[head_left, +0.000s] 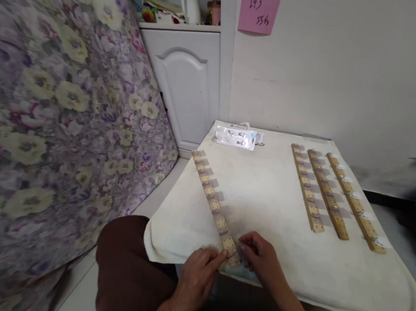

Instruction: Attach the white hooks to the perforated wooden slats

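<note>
A long, narrow wooden strip [209, 190] lies slantwise on the cloth-covered table, its near end towards me. Small dark holes and a row of thin, clear-looking pieces run along it. My left hand [198, 277] grips the strip's near end, thumb and fingers closed on it at the table edge. Just right of that end, my right hand [260, 256] is closed in a pinch, fingertips close to the strip. Whatever sits between those fingertips is too small to make out.
Three similar strips, a left one [306, 189], a middle one [327, 195] and a right one [356, 203], lie on the table's right side. Clear packets with small metal parts [234, 137] rest at the back edge. A floral curtain [61, 97] hangs to the left.
</note>
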